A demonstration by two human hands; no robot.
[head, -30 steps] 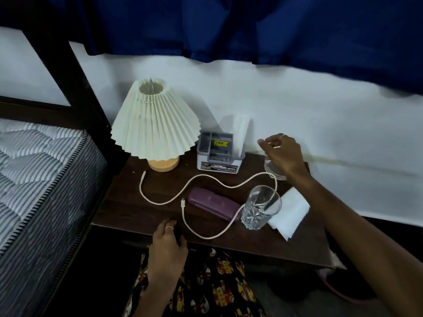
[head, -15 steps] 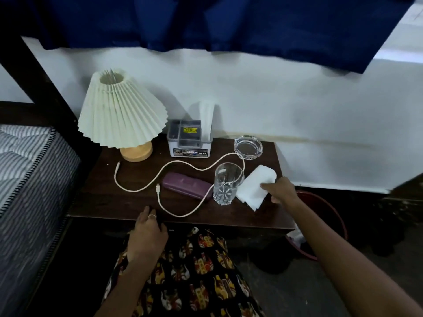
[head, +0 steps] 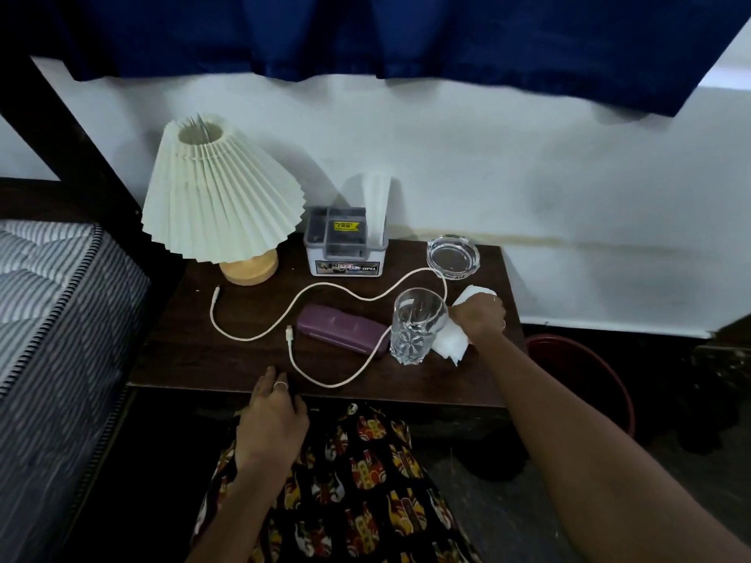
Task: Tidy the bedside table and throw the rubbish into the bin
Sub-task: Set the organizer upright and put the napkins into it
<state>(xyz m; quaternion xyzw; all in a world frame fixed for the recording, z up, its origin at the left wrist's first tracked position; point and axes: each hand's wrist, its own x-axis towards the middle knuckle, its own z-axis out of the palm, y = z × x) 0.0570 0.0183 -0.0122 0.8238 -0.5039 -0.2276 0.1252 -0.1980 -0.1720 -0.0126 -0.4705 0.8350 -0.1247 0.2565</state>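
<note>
Now, head view: right hand (head: 479, 316) clenches around the white tissue (head: 451, 343), bunching it at the right end of the dark wood counter (head: 195, 351), just beside the cut-glass tumbler (head: 416, 325). Rubbish pickup step, I judge; next move calls for lifting clear of the glass and swinging right and down to the red bin (head: 585, 379). Left hand (head: 272, 420) lies flat, released, on the counter's front edge. Soft crumpled paper, smooth white cable (head: 325, 296), pleated lampshade (head: 219, 197), round glass ashtray (head: 453, 253).
</note>
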